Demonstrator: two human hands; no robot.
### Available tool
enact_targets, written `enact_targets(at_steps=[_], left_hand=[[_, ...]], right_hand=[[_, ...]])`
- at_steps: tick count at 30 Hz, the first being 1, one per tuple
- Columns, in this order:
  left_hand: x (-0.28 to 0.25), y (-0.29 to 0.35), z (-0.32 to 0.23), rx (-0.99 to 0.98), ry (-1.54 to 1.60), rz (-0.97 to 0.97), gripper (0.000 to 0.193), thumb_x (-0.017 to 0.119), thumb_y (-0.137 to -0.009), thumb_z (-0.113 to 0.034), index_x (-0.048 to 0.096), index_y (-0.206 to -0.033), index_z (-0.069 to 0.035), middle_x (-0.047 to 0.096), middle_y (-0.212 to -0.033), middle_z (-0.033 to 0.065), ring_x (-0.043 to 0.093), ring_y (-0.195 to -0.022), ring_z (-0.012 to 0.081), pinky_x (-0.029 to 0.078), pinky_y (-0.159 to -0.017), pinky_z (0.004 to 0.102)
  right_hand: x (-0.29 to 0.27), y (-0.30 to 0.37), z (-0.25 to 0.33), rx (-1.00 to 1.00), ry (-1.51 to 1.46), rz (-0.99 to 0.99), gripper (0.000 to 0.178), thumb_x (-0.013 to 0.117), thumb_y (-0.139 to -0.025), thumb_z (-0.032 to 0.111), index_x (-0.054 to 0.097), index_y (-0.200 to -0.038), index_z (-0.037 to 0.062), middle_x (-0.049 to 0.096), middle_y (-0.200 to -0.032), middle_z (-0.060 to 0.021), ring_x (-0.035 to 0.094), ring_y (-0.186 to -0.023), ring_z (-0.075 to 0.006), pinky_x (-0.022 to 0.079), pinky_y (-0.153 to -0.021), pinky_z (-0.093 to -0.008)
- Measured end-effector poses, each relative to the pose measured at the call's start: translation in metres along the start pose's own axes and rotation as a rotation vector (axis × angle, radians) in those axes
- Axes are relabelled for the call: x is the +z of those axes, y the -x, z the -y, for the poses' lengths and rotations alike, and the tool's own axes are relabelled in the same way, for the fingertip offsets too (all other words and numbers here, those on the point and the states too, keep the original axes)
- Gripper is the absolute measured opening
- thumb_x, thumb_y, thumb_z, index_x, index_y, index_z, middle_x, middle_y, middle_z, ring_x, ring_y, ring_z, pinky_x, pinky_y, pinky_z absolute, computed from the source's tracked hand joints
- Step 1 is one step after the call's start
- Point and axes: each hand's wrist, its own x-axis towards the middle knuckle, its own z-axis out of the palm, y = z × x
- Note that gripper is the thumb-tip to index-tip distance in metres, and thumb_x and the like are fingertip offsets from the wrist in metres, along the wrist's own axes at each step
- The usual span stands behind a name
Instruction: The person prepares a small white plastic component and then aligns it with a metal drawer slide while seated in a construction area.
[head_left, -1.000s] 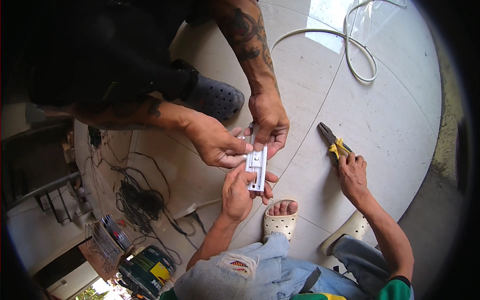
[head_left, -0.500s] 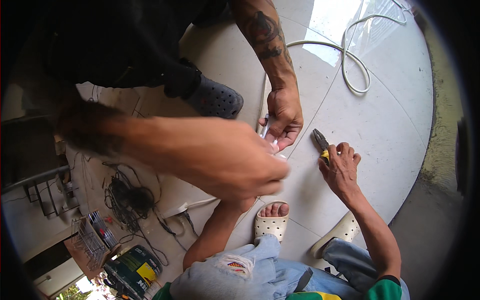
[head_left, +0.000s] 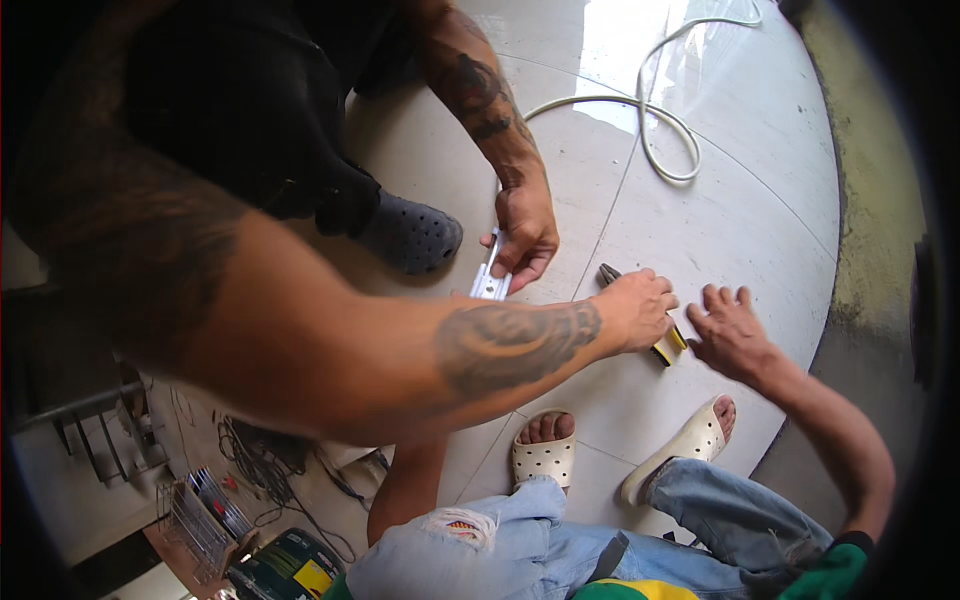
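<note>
Your right hand (head_left: 735, 335): fingers spread, nothing in the grip, just beside the pliers (head_left: 663, 353). Your left hand: grip can't be told, hidden behind the co-worker's tattooed forearm (head_left: 515, 340); only your left forearm (head_left: 408, 480) shows below.

Pliers: under the co-worker's outstretched hand (head_left: 638, 308), handles on your side, tips pointing away; resting or lifted, unclear. Risk: if you reach back in as that hand closes, your fingers could be nipped between the handles. A loose hold might let the tool drop near your pale sandal (head_left: 543, 460).

White plastic piece (head_left: 489, 285): pinched in the co-worker's other hand (head_left: 527, 225), near end hidden. The crossing forearm could knock it askew.

Farther out: pale cable (head_left: 655, 160) looped on the tiled floor (head_left: 740, 230), well apart from the pliers.
</note>
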Motion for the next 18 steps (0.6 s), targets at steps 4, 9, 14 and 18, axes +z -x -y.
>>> enact_targets(at_steps=[4,9,14,18], left_hand=[[0.016,-0.085,0.081,-0.047,0.227,0.379,0.031,0.045,-0.091,-0.024,0.072,-0.103,-0.012,0.06,-0.127,0.0067,0.046,-0.122,0.0217,0.029,-0.106,0.0392],[0.026,-0.098,0.087,-0.108,-0.13,0.481,0.017,0.052,-0.086,-0.026,0.067,-0.088,-0.019,0.062,-0.098,-0.0008,0.05,-0.103,0.0166,0.035,-0.092,0.0365],[0.023,-0.024,0.038,-0.335,-0.642,0.206,0.017,0.053,-0.084,-0.032,0.058,-0.08,-0.016,0.057,-0.087,0.0043,0.051,-0.09,0.02,0.039,-0.079,0.038],[0.075,0.113,-0.102,-0.614,-0.821,-0.627,0.05,0.062,-0.084,-0.044,0.047,-0.113,-0.005,0.057,-0.107,0.0159,0.056,-0.101,0.0234,0.045,-0.088,0.0358]], right_hand=[[-0.058,0.039,-0.036,0.088,0.058,0.127,0.037,0.073,-0.079,0.026,0.061,-0.107,0.0046,0.055,-0.11,-0.0188,0.054,-0.105,-0.0324,0.038,-0.096,-0.0533],[-0.139,0.097,-0.058,0.317,0.096,0.298,0.031,0.069,-0.085,0.023,0.06,-0.107,0.0022,0.058,-0.103,-0.0174,0.059,-0.099,-0.0306,0.043,-0.094,-0.0496],[-0.08,0.056,-0.083,0.182,-0.033,0.154,0.038,0.068,-0.083,0.03,0.06,-0.112,0.0078,0.06,-0.108,-0.0179,0.059,-0.106,-0.0335,0.043,-0.094,-0.0557],[-0.002,0.0,-0.097,0.215,-0.211,0.076,0.036,0.064,-0.086,0.035,0.06,-0.11,0.0085,0.059,-0.113,-0.0204,0.062,-0.102,-0.0379,0.044,-0.091,-0.0556]])
